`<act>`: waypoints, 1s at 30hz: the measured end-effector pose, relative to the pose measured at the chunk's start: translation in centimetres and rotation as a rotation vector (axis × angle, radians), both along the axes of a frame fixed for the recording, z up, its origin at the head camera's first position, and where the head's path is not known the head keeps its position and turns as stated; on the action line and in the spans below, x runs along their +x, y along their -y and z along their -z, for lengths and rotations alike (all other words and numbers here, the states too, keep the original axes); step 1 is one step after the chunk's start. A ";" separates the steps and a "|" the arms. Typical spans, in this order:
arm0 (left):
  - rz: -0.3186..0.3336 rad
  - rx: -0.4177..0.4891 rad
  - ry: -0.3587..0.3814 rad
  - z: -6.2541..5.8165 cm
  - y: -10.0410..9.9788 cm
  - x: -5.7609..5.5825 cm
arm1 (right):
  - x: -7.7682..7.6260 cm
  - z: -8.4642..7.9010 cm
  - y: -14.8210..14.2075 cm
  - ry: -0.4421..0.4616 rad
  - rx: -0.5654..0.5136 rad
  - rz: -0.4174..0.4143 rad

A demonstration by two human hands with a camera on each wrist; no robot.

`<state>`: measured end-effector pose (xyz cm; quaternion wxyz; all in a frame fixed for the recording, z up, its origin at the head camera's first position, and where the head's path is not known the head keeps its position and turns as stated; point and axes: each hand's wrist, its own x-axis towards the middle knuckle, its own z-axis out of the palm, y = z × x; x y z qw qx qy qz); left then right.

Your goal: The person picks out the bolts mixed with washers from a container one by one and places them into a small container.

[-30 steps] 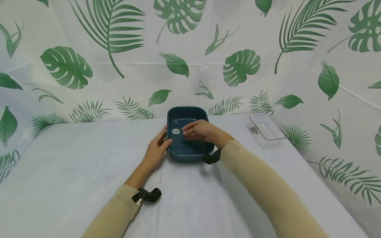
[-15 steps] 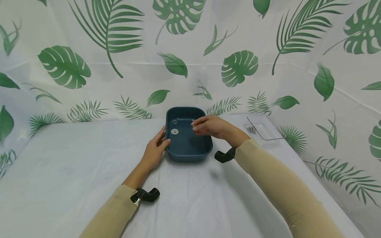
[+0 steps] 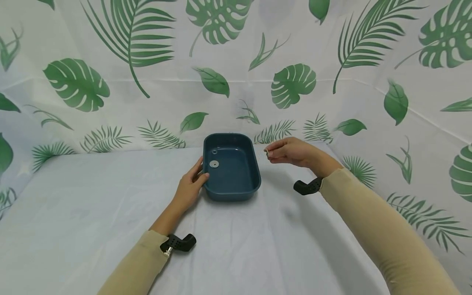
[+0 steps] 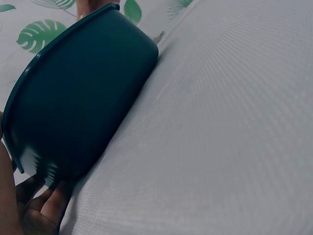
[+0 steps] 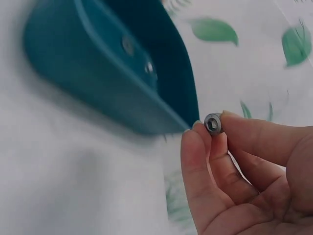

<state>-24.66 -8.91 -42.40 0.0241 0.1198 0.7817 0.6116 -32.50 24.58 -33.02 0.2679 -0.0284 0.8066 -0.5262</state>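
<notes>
My left hand holds the left side of a dark blue rectangular tray, thumb at the rim and fingers along the outer wall. In the left wrist view, fingers touch the low end of the tray's wall. Inside lie a large flat washer and a smaller ring. Off to the right of the tray, above the table, my right hand pinches a small socket-head bolt between thumb and fingertips. Its hex recess faces the right wrist camera; the shank is mostly hidden.
A white cloth covers the table. Behind it hangs a white sheet printed with green leaves. The clear box at the back right is hidden behind my right hand and wrist.
My right hand has moved right, from over the tray's inside to beyond its right wall, carrying the bolt. The left hand keeps its hold on the tray.
</notes>
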 end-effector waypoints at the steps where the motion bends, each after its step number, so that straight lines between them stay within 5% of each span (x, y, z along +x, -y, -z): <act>1: 0.002 0.002 -0.001 0.0 0.0 0.0 | 0.1 -0.2 -0.6 0.004 0.007 0.003; 22: 0.003 -0.015 -0.003 0.1 -0.1 -0.1 | -0.7 -0.1 -12.8 0.079 0.103 0.117; 30: -0.021 0.006 -0.009 3.9 0.1 -2.5 | -1.3 0.4 -15.0 0.085 0.109 0.176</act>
